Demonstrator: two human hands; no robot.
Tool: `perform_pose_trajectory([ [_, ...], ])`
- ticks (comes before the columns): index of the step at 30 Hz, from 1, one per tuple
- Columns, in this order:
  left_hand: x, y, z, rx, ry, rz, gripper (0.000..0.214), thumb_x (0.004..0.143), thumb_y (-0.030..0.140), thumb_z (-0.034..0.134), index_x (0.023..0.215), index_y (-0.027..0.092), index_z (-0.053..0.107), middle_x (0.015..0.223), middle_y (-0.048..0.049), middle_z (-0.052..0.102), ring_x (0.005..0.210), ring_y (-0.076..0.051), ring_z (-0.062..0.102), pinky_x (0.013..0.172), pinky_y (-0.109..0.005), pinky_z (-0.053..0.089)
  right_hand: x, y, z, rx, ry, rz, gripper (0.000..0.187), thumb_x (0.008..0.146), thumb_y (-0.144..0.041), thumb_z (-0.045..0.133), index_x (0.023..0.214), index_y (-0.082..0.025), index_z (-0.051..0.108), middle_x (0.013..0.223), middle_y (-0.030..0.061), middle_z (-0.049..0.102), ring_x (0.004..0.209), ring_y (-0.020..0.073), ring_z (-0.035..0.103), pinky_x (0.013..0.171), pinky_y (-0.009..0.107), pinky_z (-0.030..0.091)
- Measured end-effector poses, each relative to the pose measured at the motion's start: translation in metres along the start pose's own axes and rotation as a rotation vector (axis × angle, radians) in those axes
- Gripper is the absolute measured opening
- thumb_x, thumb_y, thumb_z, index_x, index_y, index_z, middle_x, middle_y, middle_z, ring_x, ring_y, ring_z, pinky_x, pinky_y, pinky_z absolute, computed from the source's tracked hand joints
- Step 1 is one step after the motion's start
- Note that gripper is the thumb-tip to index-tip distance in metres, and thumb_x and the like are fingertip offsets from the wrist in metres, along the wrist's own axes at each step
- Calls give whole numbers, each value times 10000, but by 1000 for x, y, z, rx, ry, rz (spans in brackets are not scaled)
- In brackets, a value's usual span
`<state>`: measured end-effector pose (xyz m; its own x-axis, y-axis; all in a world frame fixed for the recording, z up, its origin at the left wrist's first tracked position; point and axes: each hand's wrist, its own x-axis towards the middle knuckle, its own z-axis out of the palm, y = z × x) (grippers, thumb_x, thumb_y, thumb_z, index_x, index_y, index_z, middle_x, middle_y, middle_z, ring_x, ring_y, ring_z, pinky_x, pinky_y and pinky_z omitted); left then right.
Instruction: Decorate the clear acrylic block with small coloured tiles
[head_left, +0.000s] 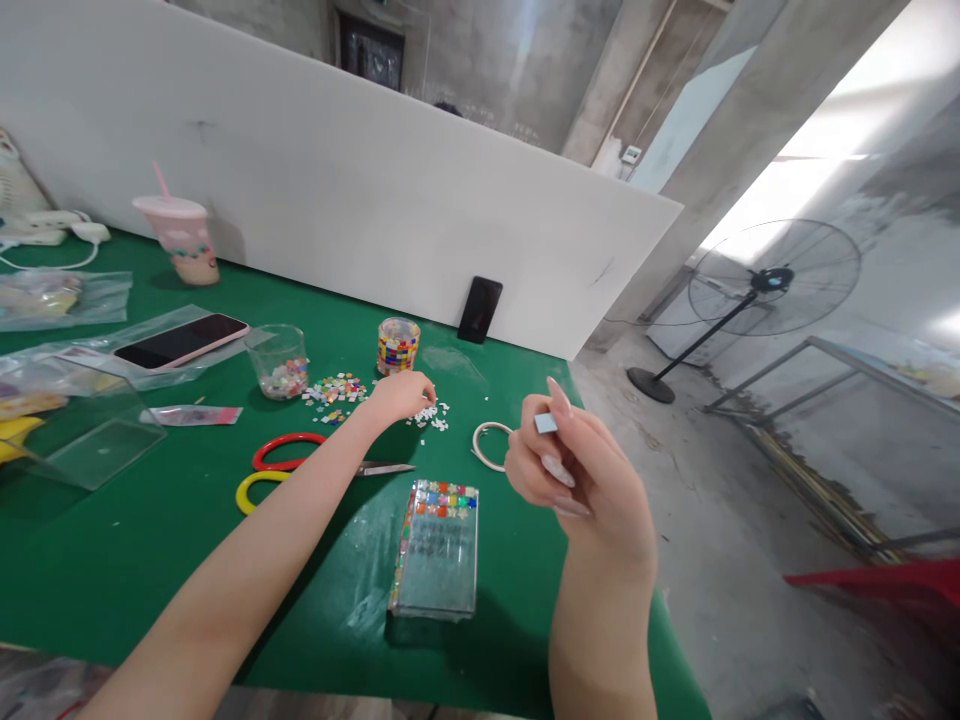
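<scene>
My left hand (401,397) reaches across the table, fingertips pinched together at a heap of small white pieces (433,417). What they hold, if anything, is too small to make out. Raised at the right, my right hand (581,465) grips a small pale-blue square tile (546,424) between thumb and forefinger. Between my forearms lies a clear plastic box (439,570), with rows of coloured mosaic tiles along its far end and left side. Loose coloured tiles (337,392) are scattered left of my left hand, and a tile-covered round cup (398,350) stands just behind it.
Red-and-yellow-handled scissors (289,452) lie partly under my left forearm. A clear cup of tiles (279,365), a phone (184,341) and a pink drink cup (184,240) are at left. A white ring (487,455) sits beside my right hand; another phone (480,309) leans on the white partition (360,200).
</scene>
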<state>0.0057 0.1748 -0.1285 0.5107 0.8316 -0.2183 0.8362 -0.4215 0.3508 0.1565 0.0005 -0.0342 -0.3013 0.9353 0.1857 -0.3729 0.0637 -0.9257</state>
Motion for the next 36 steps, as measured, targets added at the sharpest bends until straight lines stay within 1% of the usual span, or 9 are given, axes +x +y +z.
perform_pose_trajectory([
  [5, 3, -6, 0, -96, 13, 51, 247, 933, 330, 593, 1099, 151, 628, 1104, -72, 654, 952, -193, 645, 830, -394, 556, 1, 1, 0, 7, -2, -1, 450, 964, -429, 503, 592, -185, 433, 443, -95, 301, 354, 19, 199, 372, 197, 158],
  [8, -9, -2, -16, -212, 61, 112, 236, 958, 345, 534, 965, 134, 639, 922, -46, 682, 775, -149, 651, 731, -320, 550, 2, 1, 0, -11, 6, 9, 461, 956, -454, 511, 588, -190, 423, 438, -98, 284, 352, 21, 197, 372, 202, 153],
  [12, -57, 20, -51, -412, 223, 251, 377, 1021, 432, 256, 945, 190, 535, 759, 13, 619, 649, -92, 599, 609, -206, 487, 3, 1, 2, -101, 50, 26, 501, 950, -488, 510, 565, -196, 376, 429, -98, 270, 360, 25, 188, 379, 214, 145],
  [14, -89, 36, -64, -577, 367, 425, 423, 1009, 493, 244, 782, 204, 454, 595, 57, 454, 512, -75, 464, 541, -197, 430, 3, 2, 4, -152, 82, 19, 510, 952, -497, 500, 564, -198, 360, 431, -94, 279, 367, 28, 193, 388, 222, 151],
  [18, -138, 65, -67, -630, 297, 610, 472, 1021, 456, 272, 634, 194, 336, 549, 61, 305, 471, -73, 279, 458, -214, 290, 1, 7, 9, -249, 128, -34, 494, 956, -489, 496, 581, -203, 350, 479, -86, 281, 404, 44, 219, 399, 231, 170],
  [22, -149, 79, -56, -712, 283, 620, 472, 1021, 467, 288, 644, 191, 354, 577, 60, 334, 496, -74, 286, 454, -217, 269, 0, 12, 13, -429, 147, -106, 441, 974, -465, 472, 624, -205, 404, 512, -77, 316, 456, 65, 252, 428, 234, 212],
  [28, -149, 82, -52, -661, 274, 572, 486, 1021, 479, 257, 649, 191, 381, 576, 57, 389, 491, -74, 332, 458, -220, 281, -6, 17, 20, -765, 316, -187, 451, 985, -475, 418, 624, -209, 375, 552, -65, 338, 503, 83, 292, 464, 245, 247],
  [33, -156, 74, -59, -413, 426, 418, 527, 987, 511, 326, 572, 195, 401, 484, 45, 348, 437, -89, 326, 458, -244, 268, -23, 31, 18, -911, 401, -31, 419, 996, -467, 382, 659, -220, 349, 549, -68, 336, 494, 89, 290, 460, 242, 244],
  [36, -151, 70, -60, -439, 337, 405, 550, 983, 508, 308, 546, 198, 430, 455, 41, 337, 414, -95, 338, 456, -246, 287, -28, 51, 13, -760, 363, 99, 433, 979, -517, 384, 665, -219, 385, 532, -67, 386, 467, 81, 340, 437, 218, 275],
])
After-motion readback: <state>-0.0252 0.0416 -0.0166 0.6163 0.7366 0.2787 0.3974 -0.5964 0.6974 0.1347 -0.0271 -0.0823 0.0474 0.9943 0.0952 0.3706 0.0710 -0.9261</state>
